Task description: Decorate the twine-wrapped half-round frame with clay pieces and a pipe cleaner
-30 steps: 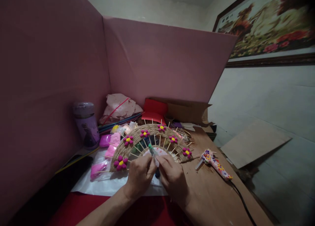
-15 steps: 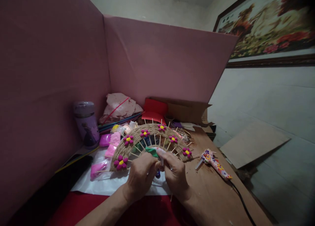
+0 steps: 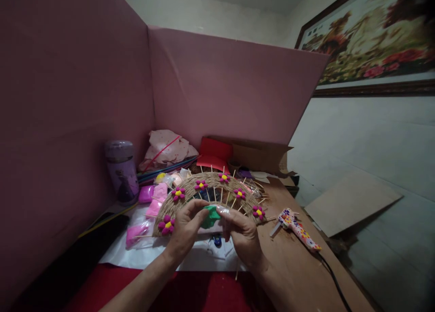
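Note:
A small clear packet of green clay (image 3: 211, 217) is pinched between my two hands at the middle of the table. My left hand (image 3: 188, 224) grips its left edge with thumb and fingertips. On the other side, my right hand (image 3: 242, 232) holds the clear plastic end. Just behind them lies a woven twine fan (image 3: 190, 185) shaped as a half ring, with thin sticks poking out and purple clay flowers with yellow centres. A dark blue object (image 3: 217, 240) rests on the white sheet below my hands; its kind is unclear.
To the right lies a flower-patterned glue gun (image 3: 299, 229) with a black cord. A purple tumbler (image 3: 122, 172) stands at the left beside pink clay packets (image 3: 158, 199). Pink panels (image 3: 231, 85) rise at the left and back. Red sheets (image 3: 215, 151) and cardboard (image 3: 260, 156) lie behind the fan.
My hands have spread apart and turned, so the green packet now shows flat and wide between them. The dark blue object beneath has become easier to see.

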Tool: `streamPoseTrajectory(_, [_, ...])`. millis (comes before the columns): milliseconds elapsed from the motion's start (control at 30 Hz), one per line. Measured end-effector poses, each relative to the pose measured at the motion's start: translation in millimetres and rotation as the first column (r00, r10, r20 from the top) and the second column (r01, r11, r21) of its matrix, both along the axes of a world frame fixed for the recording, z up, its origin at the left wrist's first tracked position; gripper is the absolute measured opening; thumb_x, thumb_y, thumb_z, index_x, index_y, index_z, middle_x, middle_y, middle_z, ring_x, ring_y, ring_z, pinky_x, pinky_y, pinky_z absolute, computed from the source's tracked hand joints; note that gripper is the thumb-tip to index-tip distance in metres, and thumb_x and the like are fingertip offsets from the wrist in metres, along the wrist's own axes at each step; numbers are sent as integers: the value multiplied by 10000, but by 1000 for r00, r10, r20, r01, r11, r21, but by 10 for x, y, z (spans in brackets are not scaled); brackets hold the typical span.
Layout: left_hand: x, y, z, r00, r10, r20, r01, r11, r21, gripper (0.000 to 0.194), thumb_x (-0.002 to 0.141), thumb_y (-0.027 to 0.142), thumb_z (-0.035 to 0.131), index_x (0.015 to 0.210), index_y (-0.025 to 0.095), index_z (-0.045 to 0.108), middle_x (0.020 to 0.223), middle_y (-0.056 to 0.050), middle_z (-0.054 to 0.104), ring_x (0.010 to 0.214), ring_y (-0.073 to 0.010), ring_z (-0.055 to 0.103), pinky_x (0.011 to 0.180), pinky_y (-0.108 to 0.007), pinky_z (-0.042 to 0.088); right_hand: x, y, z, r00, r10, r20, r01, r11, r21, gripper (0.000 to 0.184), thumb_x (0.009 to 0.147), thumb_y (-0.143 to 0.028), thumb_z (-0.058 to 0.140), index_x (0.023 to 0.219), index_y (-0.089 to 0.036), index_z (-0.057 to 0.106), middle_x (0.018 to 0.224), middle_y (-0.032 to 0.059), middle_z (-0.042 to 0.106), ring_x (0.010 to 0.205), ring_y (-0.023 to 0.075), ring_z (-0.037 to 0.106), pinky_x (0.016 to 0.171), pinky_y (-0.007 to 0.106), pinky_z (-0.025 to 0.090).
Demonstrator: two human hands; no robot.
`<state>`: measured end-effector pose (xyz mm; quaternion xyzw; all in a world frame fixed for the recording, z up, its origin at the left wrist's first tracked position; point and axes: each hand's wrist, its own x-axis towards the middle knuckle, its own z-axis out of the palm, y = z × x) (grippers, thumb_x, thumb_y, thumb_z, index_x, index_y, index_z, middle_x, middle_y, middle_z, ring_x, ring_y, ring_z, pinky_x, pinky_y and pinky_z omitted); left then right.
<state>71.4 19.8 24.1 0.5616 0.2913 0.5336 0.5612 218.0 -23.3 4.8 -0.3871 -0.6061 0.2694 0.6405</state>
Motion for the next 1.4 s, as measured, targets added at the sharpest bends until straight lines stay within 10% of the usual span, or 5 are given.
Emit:
streamPoseTrajectory(900, [-11,24,-26,990,132,-42,-129,990,61,119,732,247,654,813,161,665,745,-4,662,648,-94,577,571,-176,464,-16,23,-43,994,84,-71,-86,996,-16,401,725,-39,528,982,-266,734,925,40,608,554,70,527,403,154,455])
streamPoseTrajectory(1400, [-15,39,-65,990,125,-57,-120,989,82,139,758,265,645,845,158,658,743,-5,641,654,-99,572,579,-188,461,15,66,-4,974,151,-171,-175,976,-130,312,766,-129,564,974,-276,744,733,-2,602,492,58,469,436,184,444])
